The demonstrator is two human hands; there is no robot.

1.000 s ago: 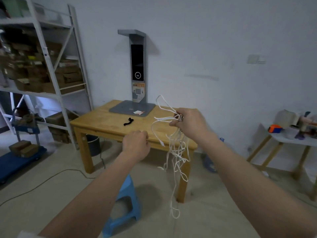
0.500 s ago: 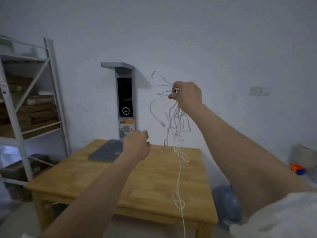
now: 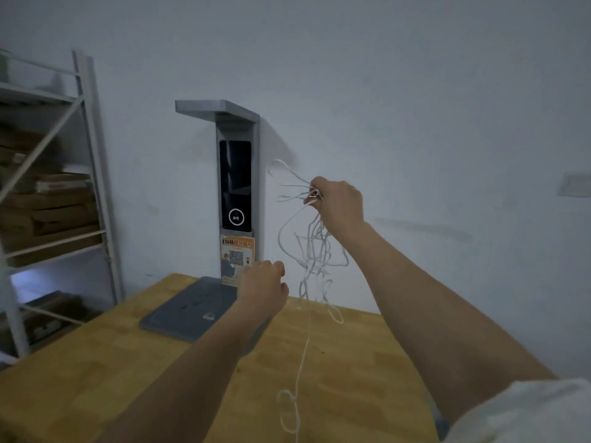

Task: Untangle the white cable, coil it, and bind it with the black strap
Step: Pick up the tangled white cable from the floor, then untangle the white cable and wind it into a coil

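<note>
My right hand (image 3: 339, 203) grips the tangled white cable (image 3: 315, 251) at its top and holds it high in front of the wall. Loops stick out to the left of the fist. The tangle hangs below it, and one long strand drops to a small loop over the wooden table (image 3: 96, 362). My left hand (image 3: 263, 289) is lower and to the left, its fingers curled with nothing in them, a little apart from the hanging cable. No black strap shows in this view.
A grey device with a dark screen (image 3: 236, 187) stands against the wall, its flat base (image 3: 192, 308) on the table's back part. At the left stands a white metal shelf rack (image 3: 91, 174) holding cardboard boxes (image 3: 48, 212). A wall switch (image 3: 574, 185) is at the right.
The view has come closer to the table and tilted up. My right hand has lifted the cable from beside the table edge to above the tabletop. My left hand stays curled beside it.
</note>
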